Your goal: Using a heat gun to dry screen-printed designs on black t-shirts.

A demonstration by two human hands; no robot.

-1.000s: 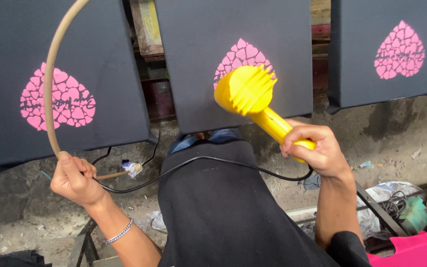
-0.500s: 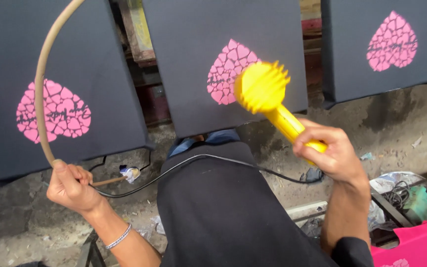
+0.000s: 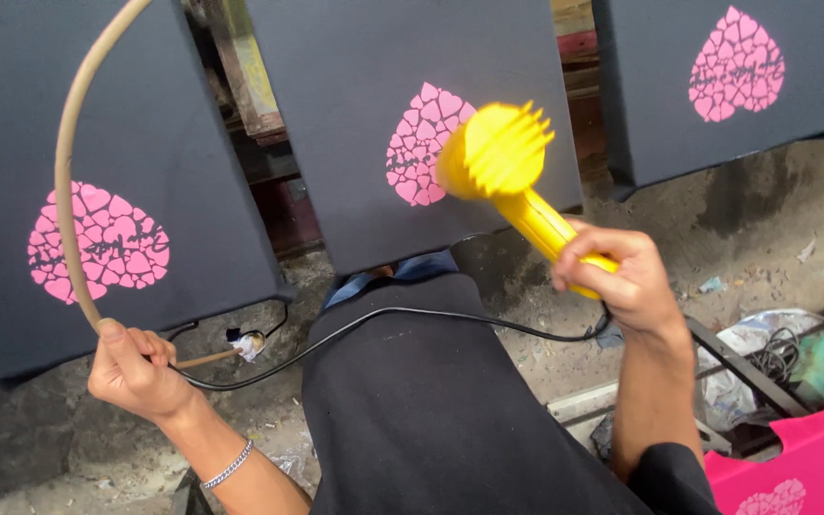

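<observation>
Head view: your right hand (image 3: 622,277) is clenched round the handle of the yellow heat gun (image 3: 512,176), nozzle end aimed at the pink heart print (image 3: 423,145) on the middle black panel (image 3: 355,114) and held just off the fabric. Your left hand (image 3: 131,370) is closed on a tan hose (image 3: 67,172) that arcs up past the left black panel (image 3: 145,114), together with the black cable (image 3: 412,317) that runs across your lap to the gun.

Risks, judged from this position:
- Nozzle sits very near the print; lingering on one patch could scorch the ink or the cloth.
- Gun appears blurred, so it is likely sweeping; a wide sweep could touch the panel and smear the print.
- Cable lies taut across your dark apron (image 3: 450,410); a tug from the left hand could jerk the gun off aim.
- Hose loop stands close to the left panel's pink heart (image 3: 97,243); a swing could rub it.
</observation>
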